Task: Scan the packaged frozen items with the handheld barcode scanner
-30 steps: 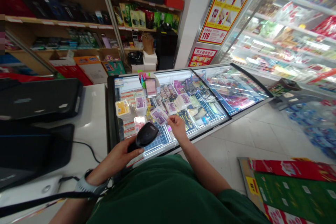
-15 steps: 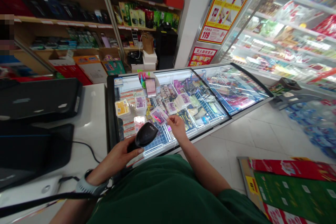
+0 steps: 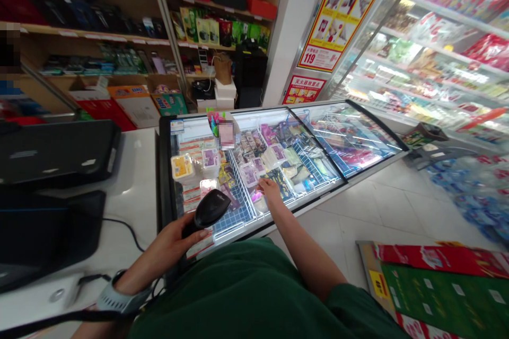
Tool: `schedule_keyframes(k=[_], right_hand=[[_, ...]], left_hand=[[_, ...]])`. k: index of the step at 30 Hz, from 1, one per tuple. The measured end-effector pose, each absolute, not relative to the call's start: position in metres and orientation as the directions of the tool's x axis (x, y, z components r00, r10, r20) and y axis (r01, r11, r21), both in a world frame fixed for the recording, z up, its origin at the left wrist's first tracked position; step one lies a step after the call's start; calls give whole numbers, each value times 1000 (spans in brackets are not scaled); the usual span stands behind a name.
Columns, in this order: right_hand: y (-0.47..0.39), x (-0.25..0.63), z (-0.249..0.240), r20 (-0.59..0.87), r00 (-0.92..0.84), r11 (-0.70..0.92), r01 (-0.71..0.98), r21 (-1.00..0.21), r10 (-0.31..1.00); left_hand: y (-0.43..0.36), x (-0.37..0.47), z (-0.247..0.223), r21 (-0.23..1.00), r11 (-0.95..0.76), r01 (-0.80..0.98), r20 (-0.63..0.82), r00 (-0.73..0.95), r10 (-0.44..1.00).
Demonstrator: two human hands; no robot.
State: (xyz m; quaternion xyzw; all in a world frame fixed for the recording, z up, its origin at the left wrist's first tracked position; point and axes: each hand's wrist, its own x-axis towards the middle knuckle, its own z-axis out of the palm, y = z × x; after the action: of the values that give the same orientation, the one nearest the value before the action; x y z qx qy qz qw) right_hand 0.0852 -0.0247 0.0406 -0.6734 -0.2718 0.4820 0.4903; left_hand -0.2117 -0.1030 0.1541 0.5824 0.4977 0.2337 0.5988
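My left hand (image 3: 181,238) is wrapped round the grip of a black barcode scanner (image 3: 212,207), whose head leans over the near left part of the glass-topped freezer. A purple-labelled plastic tub (image 3: 249,174) is pinched at its near right corner between the fingertips of my right hand (image 3: 271,192). On the glass to the left are a yellow-labelled tub (image 3: 183,168), another purple-labelled tub (image 3: 210,159) and a pale tub with reddish print (image 3: 209,186). Farther right lies a white and purple pack (image 3: 275,154). A magenta light spot shows on the glass near my right hand.
The chest freezer (image 3: 340,183) with packs under its glass stretches to the right. A white counter (image 3: 137,169) with black equipment (image 3: 59,151) stands at left. A green and red carton (image 3: 441,280) sits at lower right, wrapped bottles (image 3: 469,190) beyond it. Shelves stand behind.
The purple-labelled tub in my right hand has moved right, away from the scanner. The magenta light has passed from the tub's label to the glass below it. My left hand keeps the scanner.
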Motion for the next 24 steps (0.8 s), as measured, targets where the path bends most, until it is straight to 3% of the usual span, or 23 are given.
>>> schedule_keyframes(k=[7, 20, 24], right_hand=[[16, 117, 16, -563, 428, -573, -120, -811, 707], [28, 116, 10, -616, 421, -673, -18, -740, 666], [7, 85, 11, -625, 330, -678, 66, -732, 708]], left_hand=[[-111, -234, 141, 903, 289, 317, -388, 316, 866], [-124, -258, 148, 898, 302, 320, -378, 210, 902], [-129, -266, 152, 880, 341, 330, -402, 136, 905]])
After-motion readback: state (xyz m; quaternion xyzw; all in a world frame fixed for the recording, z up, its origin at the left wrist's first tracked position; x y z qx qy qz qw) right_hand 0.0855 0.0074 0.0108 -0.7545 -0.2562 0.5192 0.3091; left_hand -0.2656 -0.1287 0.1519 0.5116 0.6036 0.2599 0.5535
